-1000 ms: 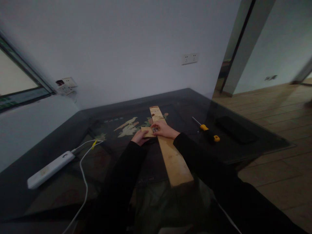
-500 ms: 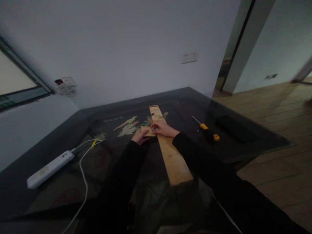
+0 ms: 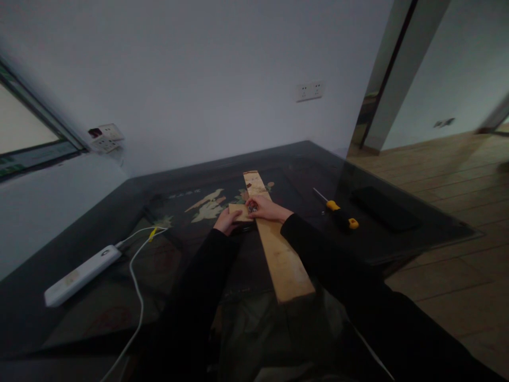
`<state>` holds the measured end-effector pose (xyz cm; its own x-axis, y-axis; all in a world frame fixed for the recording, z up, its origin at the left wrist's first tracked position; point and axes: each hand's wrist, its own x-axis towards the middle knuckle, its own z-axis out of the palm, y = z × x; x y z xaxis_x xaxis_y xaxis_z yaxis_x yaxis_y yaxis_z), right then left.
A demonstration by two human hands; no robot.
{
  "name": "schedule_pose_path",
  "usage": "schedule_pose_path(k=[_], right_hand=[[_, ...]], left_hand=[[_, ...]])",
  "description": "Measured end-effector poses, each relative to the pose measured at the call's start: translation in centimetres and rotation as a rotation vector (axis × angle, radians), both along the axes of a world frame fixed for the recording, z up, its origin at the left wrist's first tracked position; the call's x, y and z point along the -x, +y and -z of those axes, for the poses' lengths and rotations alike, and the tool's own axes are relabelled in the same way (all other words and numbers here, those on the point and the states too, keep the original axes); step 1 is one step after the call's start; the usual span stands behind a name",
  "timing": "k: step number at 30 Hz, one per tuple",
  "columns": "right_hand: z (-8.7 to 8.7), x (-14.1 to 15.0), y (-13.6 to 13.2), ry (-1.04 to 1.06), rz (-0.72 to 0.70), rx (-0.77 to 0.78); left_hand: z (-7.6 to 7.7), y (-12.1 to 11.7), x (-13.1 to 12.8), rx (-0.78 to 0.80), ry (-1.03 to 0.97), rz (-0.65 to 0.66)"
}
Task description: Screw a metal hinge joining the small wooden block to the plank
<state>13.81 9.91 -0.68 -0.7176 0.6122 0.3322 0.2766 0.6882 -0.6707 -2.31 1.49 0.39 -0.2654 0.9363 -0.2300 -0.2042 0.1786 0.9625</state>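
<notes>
A long pale wooden plank (image 3: 278,249) lies on the dark glass-topped table (image 3: 119,318), running away from me. Against its left edge sits a small wooden block (image 3: 238,211). My left hand (image 3: 226,222) is closed on the near side of that block. My right hand (image 3: 264,208) rests on the plank where the block meets it, fingers curled over a small metal piece (image 3: 252,208) too dim to name.
A yellow-and-black screwdriver (image 3: 338,211) lies to the right of the plank, beside a flat black object (image 3: 384,208). A white power strip (image 3: 81,270) with a white cable (image 3: 137,297) sits at the left. Wall sockets and a doorway stand behind.
Both hands and the small block stay at the same spot on the plank; only the view has shifted slightly.
</notes>
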Motion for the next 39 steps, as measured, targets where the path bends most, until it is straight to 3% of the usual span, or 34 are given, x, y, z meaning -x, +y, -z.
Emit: schedule_pose_path(k=[5,24,39], right_hand=[[-0.1,-0.1,0.2,-0.003,-0.025,0.059],[-0.2,-0.2,0.0,-0.039,-0.022,-0.006],[-0.4,0.0,-0.4,-0.031,-0.010,0.000]], left_hand=[[0.5,0.4,0.1,-0.047,0.059,-0.032],[1.1,0.4,0.1,-0.056,0.049,-0.016],[2.8,1.7,1.0,-0.101,0.260,-0.143]])
